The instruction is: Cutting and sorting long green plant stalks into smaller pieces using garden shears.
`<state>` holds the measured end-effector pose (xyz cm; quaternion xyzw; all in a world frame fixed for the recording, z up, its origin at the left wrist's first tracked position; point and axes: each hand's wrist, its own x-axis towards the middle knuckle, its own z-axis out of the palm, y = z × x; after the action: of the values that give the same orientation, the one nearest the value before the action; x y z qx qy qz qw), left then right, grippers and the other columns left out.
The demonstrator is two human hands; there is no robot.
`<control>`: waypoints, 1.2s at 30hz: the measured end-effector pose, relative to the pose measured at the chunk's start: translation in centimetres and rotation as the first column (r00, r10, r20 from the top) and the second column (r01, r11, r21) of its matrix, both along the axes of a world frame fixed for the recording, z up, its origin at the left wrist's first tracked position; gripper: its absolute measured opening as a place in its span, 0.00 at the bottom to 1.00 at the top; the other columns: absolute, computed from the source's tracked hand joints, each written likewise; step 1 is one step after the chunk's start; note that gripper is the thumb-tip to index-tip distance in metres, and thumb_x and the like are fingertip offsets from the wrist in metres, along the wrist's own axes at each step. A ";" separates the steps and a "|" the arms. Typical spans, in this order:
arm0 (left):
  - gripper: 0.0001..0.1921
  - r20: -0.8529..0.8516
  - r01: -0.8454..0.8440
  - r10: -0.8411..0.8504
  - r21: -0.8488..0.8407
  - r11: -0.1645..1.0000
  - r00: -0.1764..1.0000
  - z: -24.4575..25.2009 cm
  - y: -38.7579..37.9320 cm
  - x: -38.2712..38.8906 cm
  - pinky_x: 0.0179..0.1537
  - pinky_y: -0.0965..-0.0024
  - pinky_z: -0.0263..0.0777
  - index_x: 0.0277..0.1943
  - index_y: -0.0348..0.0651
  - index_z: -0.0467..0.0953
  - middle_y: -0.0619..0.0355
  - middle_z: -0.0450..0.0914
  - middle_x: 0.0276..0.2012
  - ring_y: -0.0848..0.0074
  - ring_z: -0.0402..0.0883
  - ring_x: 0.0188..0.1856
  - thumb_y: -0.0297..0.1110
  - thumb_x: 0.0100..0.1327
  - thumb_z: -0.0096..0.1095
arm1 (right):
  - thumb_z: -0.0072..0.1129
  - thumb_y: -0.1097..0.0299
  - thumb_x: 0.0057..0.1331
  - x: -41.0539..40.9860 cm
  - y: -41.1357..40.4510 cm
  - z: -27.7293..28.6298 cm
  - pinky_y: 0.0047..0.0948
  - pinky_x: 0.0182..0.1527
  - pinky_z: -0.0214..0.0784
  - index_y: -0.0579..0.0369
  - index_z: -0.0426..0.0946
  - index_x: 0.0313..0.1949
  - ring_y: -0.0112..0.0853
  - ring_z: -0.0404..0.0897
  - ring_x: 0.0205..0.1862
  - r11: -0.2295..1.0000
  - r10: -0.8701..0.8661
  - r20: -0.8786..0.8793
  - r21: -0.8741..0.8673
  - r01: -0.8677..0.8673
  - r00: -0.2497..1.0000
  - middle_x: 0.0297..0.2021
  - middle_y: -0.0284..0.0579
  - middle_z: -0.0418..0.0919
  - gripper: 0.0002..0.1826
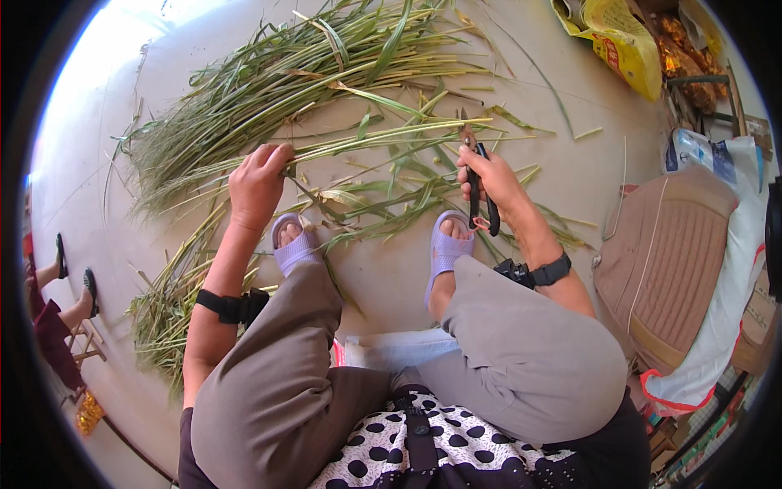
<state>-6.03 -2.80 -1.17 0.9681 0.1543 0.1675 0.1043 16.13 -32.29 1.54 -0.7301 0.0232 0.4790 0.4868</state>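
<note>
My left hand point(261, 180) grips a thin bunch of green stalks point(379, 136) whose feathery heads point left. In my right hand point(492, 183) is a pair of pruning shears point(475, 165) with black handles and a pink tie at their end. The rusty blades stand upright by the cut ends of the held stalks; whether they bite on any stalk cannot be told. Beyond both hands lies a large pile of green stalks with seed heads point(293, 79). Stripped leaves point(391, 202) and short stalk pieces are strewn between my hands and my feet.
Another heap of stalks point(177, 312) lies left of my legs. My feet in purple sandals point(449, 244) stand apart on the floor. At the right are a brown quilted cushion point(666, 263), a white sack point(721, 360) and a yellow bag point(623, 49). Another person's feet point(79, 299) show far left.
</note>
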 end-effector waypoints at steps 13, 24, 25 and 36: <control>0.16 -0.168 -0.150 0.106 -0.276 0.949 0.980 -0.5 0.7 0.3 0.38 0.59 0.74 0.44 0.50 0.78 0.55 0.82 0.38 0.57 0.81 0.38 0.22 0.52 0.58 | 0.57 0.62 0.68 1.3 -3.0 -2.8 0.29 0.28 0.68 0.53 0.68 0.33 0.23 0.69 0.22 0.769 -0.555 -0.071 0.334 0.545 0.828 0.25 0.35 0.70 0.11; 0.12 -0.184 -0.042 -0.076 -0.566 0.823 0.980 -1.2 1.1 -0.3 0.39 0.57 0.72 0.44 0.42 0.78 0.44 0.81 0.36 0.50 0.80 0.39 0.26 0.56 0.60 | 0.57 0.71 0.65 7.3 -4.1 -6.1 0.39 0.42 0.70 0.62 0.73 0.43 0.34 0.73 0.31 0.554 -0.532 -0.417 0.486 0.675 0.737 0.27 0.42 0.74 0.10; 0.13 -0.223 -0.054 -0.115 -0.630 0.774 0.968 -0.6 0.6 0.6 0.40 0.57 0.72 0.45 0.41 0.77 0.44 0.81 0.36 0.49 0.80 0.39 0.24 0.54 0.59 | 0.57 0.72 0.65 8.0 -4.6 -6.5 0.38 0.42 0.70 0.64 0.73 0.44 0.34 0.73 0.31 0.556 -0.592 -0.314 0.508 0.658 0.742 0.26 0.41 0.73 0.10; 0.13 -0.195 -0.141 0.053 -0.474 0.869 0.979 -0.3 4.9 -0.5 0.38 0.62 0.72 0.48 0.38 0.73 0.43 0.80 0.32 0.55 0.80 0.35 0.25 0.60 0.59 | 0.57 0.76 0.65 8.1 -6.7 -7.2 0.37 0.45 0.73 0.62 0.75 0.42 0.36 0.74 0.31 0.546 -0.786 -0.121 0.323 0.773 0.606 0.28 0.41 0.73 0.07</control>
<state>-6.52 2.10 -1.45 0.9130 0.2484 0.0423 0.3209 24.27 -39.04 -5.62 -0.5558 0.2512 0.1954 0.7680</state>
